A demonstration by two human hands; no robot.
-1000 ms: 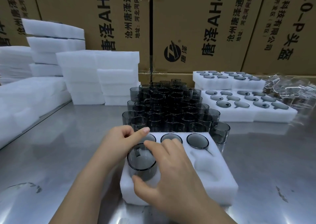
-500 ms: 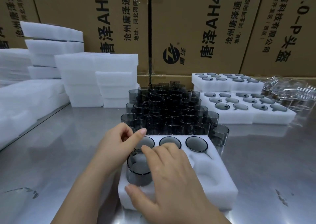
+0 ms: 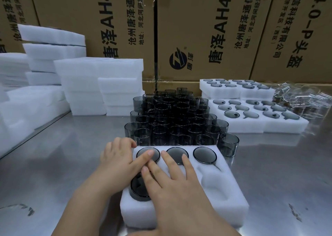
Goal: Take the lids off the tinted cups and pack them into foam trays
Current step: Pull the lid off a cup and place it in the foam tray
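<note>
A white foam tray (image 3: 231, 208) lies in front of me with three tinted cups sunk in its far row, the rightmost cup (image 3: 204, 155) in plain sight. A fourth tinted cup (image 3: 138, 188) sits low in the near-left pocket. My right hand (image 3: 172, 187) lies flat over that cup and the tray, fingers straight and pressing down. My left hand (image 3: 118, 161) rests at the tray's left edge, index finger stretched onto the far-left cup. Two near pockets to the right hold nothing.
A dense cluster of loose tinted cups (image 3: 176, 120) stands just behind the tray. Filled foam trays (image 3: 258, 126) sit at back right beside clear lids (image 3: 303, 99). Stacks of blank foam (image 3: 82, 84) line the left; cardboard boxes (image 3: 197, 28) wall the back.
The cup I held above the near-left pocket has gone down into it. My right hand has flattened on top of it and my left hand has let go.
</note>
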